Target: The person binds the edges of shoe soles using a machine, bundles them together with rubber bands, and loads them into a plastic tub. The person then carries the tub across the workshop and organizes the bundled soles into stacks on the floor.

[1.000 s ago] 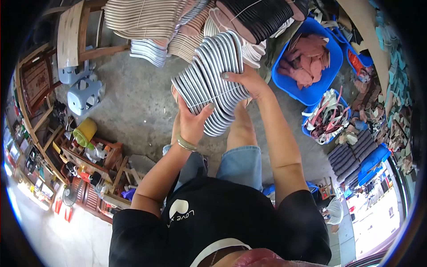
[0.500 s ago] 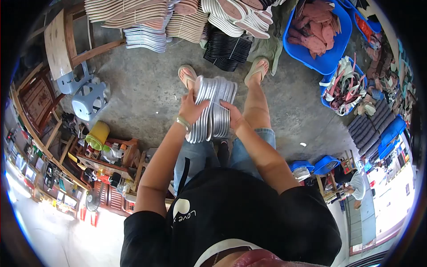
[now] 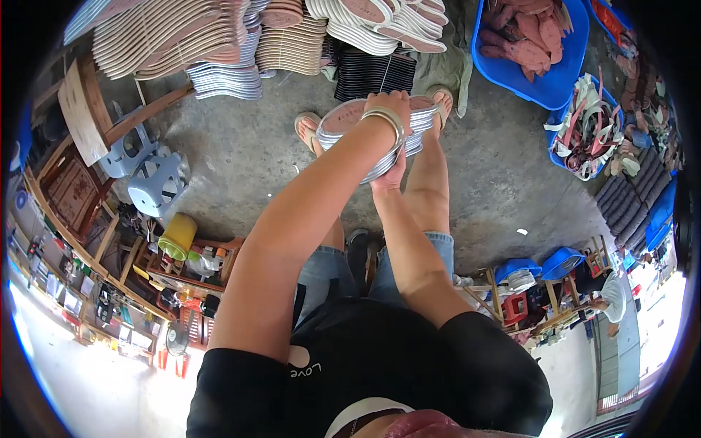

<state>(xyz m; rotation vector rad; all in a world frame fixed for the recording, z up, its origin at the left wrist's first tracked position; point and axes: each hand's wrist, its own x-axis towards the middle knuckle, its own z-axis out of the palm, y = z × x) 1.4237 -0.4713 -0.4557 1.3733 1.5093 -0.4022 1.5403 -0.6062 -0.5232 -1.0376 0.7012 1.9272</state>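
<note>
A tied bundle of silver-edged soles (image 3: 343, 119) with brownish-pink faces is held low over the floor, between my knees and feet. My left hand (image 3: 388, 108), with a bangle at the wrist, lies across the middle of its upper side, fingers curled down; their tips are hidden. From below and the right, my right hand (image 3: 391, 174) grips the edge of the same bundle, partly covered by my left wrist. Just beyond stands a bundle of black soles (image 3: 369, 73), with a thin cord seen against it.
Stacks of beige soles (image 3: 164, 36) and white soles (image 3: 365, 36) lie ahead. A blue tub (image 3: 529, 91) of pink pieces and a basket of strips (image 3: 586, 135) stand right. Stools (image 3: 155, 191) are at left; a person (image 3: 612, 298) is far right.
The silver bundle has turned from edge-up to face-up and moved away from my body toward the black bundle. My left hand has crossed over its top; my right hand has gone lower beneath it.
</note>
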